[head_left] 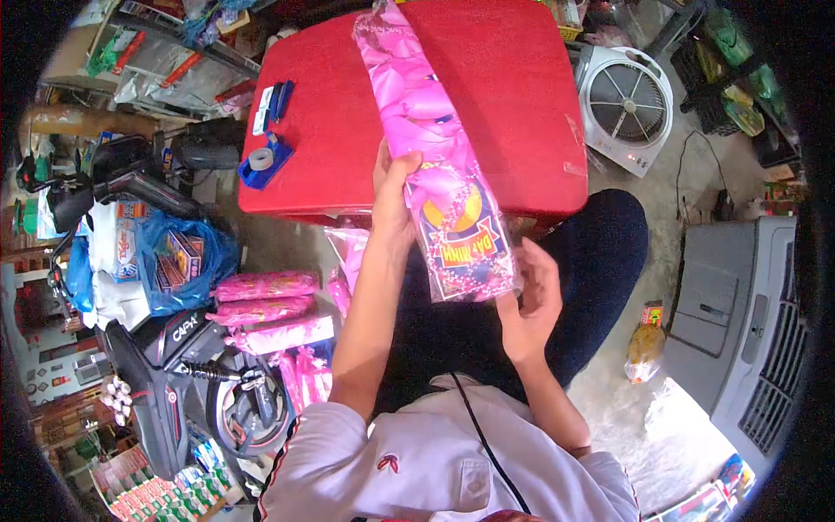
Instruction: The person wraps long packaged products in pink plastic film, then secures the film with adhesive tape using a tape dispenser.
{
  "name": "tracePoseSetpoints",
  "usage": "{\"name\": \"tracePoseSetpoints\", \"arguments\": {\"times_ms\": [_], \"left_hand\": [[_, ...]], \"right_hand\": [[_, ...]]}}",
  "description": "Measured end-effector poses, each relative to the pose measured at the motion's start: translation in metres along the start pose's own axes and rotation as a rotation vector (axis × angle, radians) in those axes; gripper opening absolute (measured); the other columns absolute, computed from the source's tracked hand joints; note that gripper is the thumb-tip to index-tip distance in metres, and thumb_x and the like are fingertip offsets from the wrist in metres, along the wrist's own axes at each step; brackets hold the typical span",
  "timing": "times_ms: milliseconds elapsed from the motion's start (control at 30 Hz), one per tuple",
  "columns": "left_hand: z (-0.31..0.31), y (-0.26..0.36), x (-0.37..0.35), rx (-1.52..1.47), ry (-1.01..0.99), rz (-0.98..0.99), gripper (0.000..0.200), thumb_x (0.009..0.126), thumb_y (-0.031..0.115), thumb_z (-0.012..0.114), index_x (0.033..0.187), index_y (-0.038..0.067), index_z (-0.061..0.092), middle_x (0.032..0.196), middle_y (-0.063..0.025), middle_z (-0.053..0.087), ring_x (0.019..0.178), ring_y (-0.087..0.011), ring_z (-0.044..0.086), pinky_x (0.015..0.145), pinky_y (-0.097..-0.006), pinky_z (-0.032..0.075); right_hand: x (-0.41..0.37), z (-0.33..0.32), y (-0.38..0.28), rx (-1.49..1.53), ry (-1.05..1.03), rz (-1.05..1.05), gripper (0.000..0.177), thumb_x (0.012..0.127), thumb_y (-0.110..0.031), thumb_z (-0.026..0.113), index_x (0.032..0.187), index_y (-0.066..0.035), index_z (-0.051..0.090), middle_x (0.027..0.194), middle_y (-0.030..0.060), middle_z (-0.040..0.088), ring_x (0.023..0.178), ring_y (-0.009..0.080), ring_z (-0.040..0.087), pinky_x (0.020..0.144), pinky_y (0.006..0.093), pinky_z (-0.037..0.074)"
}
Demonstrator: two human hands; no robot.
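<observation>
A long clear plastic packet [444,183] of pink ribbon-like material slants from the red table toward my lap. Its lower end carries a blue and yellow printed label and small pink beads or dots. My left hand [396,187] is closed round the packet's left side near the middle, thumb on top. At the lower right corner, my right hand [531,300] has its fingers curled with thumb and fingertips right at the plastic edge.
On the red table [322,104] sit a blue tape dispenser [265,163] and a dark blue item [280,100]. Pink packets [265,300] are stacked at left, beside a motorbike [165,383] and a blue bag [187,261]. A fan [626,104] stands right of the table.
</observation>
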State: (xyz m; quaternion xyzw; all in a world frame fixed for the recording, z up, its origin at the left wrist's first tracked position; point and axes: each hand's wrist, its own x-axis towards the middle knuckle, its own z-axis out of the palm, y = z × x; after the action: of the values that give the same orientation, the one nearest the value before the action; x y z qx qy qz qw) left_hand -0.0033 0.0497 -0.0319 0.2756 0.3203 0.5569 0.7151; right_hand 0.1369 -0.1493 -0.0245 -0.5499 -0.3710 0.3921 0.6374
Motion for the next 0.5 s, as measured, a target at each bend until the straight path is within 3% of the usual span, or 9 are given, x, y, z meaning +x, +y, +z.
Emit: {"name": "tracePoseSetpoints", "arguments": {"times_ms": [67,333,433,500], "left_hand": [[0.001,0.0,0.0,0.003,0.0,0.024,0.06,0.086,0.008,0.069,0.141,0.001,0.047,0.124,-0.0139,0.064,0.109,-0.0251,0.067,0.096,-0.0395,0.057],[0.016,-0.007,0.0,0.077,0.073,0.218,0.057,0.087,0.012,0.068,0.139,0.001,0.048,0.124,-0.0139,0.065,0.109,-0.0264,0.067,0.097,-0.0406,0.056],[0.012,-0.001,0.005,0.052,0.096,0.229,0.057,0.087,0.012,0.068,0.139,0.0,0.048,0.123,-0.0138,0.065,0.107,-0.0263,0.067,0.096,-0.0405,0.056],[0.014,0.001,0.004,0.053,0.099,0.223,0.055,0.087,0.012,0.067,0.138,0.0,0.049,0.121,-0.0136,0.065,0.106,-0.0267,0.067,0.096,-0.0406,0.056]], "right_hand": [[0.004,0.001,-0.002,-0.098,0.044,-0.049,0.063,0.086,-0.003,0.072,0.145,0.0,0.048,0.133,0.0131,0.058,0.119,0.0219,0.061,0.098,0.034,0.052],[0.021,0.008,0.002,0.246,0.113,0.288,0.066,0.091,-0.014,0.075,0.147,0.004,0.044,0.137,0.0142,0.058,0.13,0.0262,0.055,0.11,0.0399,0.043],[0.01,0.003,0.005,0.06,0.142,-0.019,0.069,0.089,-0.012,0.077,0.147,0.004,0.043,0.136,0.016,0.059,0.129,0.026,0.056,0.108,0.0392,0.046],[0.009,-0.009,0.011,-0.2,0.236,-0.213,0.067,0.081,-0.003,0.08,0.14,0.004,0.048,0.133,0.017,0.059,0.12,0.0239,0.06,0.096,0.0367,0.053]]}}
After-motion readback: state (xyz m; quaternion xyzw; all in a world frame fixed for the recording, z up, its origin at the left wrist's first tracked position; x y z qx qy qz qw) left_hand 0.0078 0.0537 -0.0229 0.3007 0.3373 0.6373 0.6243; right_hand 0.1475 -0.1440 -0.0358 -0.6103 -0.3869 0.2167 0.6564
